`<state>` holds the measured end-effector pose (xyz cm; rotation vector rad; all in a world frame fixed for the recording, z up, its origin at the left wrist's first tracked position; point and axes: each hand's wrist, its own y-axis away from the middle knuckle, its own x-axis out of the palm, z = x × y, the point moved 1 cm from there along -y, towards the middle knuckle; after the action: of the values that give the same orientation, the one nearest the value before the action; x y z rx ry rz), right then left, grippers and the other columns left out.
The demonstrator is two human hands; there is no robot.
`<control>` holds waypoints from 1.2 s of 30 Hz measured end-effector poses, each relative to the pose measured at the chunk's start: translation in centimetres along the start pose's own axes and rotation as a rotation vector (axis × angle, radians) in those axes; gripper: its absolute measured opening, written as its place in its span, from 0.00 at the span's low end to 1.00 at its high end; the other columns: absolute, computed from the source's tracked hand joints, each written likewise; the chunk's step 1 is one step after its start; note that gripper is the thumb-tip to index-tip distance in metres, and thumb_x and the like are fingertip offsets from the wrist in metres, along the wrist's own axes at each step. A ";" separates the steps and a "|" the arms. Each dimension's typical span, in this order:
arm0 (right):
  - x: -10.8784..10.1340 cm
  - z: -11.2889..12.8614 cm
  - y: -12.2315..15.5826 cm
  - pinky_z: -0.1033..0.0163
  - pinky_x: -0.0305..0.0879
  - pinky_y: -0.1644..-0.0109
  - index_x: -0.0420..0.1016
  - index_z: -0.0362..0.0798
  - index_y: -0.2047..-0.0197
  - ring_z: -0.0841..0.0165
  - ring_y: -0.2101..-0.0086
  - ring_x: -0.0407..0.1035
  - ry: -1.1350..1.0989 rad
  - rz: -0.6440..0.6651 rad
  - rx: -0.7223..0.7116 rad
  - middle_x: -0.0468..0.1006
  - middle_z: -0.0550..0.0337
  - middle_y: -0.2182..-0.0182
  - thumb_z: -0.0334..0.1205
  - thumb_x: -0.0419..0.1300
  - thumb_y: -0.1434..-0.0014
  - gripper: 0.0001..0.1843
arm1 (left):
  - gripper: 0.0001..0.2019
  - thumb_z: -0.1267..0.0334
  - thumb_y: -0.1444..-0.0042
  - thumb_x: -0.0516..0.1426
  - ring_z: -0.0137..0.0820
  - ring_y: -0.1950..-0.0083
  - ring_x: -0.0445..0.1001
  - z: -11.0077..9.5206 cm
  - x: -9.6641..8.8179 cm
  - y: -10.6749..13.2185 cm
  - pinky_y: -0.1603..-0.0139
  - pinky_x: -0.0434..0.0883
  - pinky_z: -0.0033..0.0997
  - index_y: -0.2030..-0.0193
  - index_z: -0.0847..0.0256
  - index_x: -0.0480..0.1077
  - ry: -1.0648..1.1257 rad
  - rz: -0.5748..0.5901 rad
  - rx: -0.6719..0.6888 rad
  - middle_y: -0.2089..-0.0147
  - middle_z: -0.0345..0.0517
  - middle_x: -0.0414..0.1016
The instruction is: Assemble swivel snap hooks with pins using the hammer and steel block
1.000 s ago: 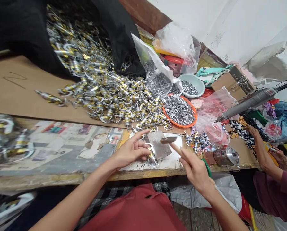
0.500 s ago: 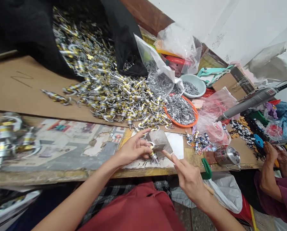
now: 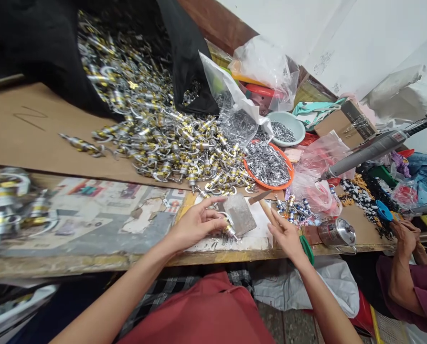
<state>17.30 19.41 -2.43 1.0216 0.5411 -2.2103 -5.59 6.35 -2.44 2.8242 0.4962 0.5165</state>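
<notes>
My left hand [image 3: 197,223] grips a silver-and-yellow metal key-ring piece [image 3: 229,230] with a ring at its end, its index finger stretched out above the thumb. The piece lies against the near left edge of a flat grey metal block [image 3: 242,214]. To the right, my right hand [image 3: 285,234] has its fingers about the wooden handle of a hammer [image 3: 267,208]. The hammer's flat dark head points left, at the block's far right corner, apart from the key-ring piece. My palm hides the lower handle. White paper [image 3: 267,229] lies under the block.
A large heap of similar pieces [image 3: 177,143] spills from a black bag [image 3: 192,62]. Beyond the hammer stand an orange basket [image 3: 291,177] of small metal parts and a pale bowl [image 3: 301,126]. A green clamp [image 3: 306,249], metal mug [image 3: 337,231] and another person's hands [image 3: 405,234] are at right.
The hammer has moved right and away from me, off the key-ring piece, along with my right hand. My left hand stays at the piece; more of the block shows.
</notes>
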 end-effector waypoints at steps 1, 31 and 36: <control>0.0 -0.9 -0.4 0.57 0.65 0.50 0.66 0.51 0.44 0.62 0.53 0.69 -0.003 0.045 0.038 0.72 0.54 0.50 0.43 0.56 0.43 0.23 | 0.22 0.62 0.61 0.63 0.32 0.74 0.75 0.1 0.0 0.0 0.72 0.72 0.30 0.56 0.63 0.69 -0.057 -0.017 0.026 0.76 0.39 0.76; -0.2 -1.1 -16.4 0.65 0.60 0.59 0.77 0.49 0.64 0.67 0.63 0.67 0.512 -0.034 0.011 0.74 0.58 0.66 0.38 0.55 0.41 0.09 | 0.04 0.67 0.54 0.59 0.30 0.70 0.73 0.2 1.4 0.9 0.68 0.70 0.27 0.73 0.58 0.77 -0.472 -0.154 0.584 0.74 0.43 0.75; -0.9 -1.6 -16.1 0.64 0.60 0.59 0.76 0.47 0.63 0.66 0.61 0.66 0.481 -0.163 0.046 0.72 0.55 0.60 0.42 0.53 0.39 0.12 | 0.05 0.67 0.54 0.59 0.30 0.71 0.73 0.4 1.2 0.9 0.69 0.69 0.27 0.72 0.59 0.77 -0.466 -0.160 0.577 0.74 0.44 0.75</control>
<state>7.45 32.15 -1.09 1.5980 0.8098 -2.1189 -4.17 5.92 -2.22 3.2327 0.8684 -0.3804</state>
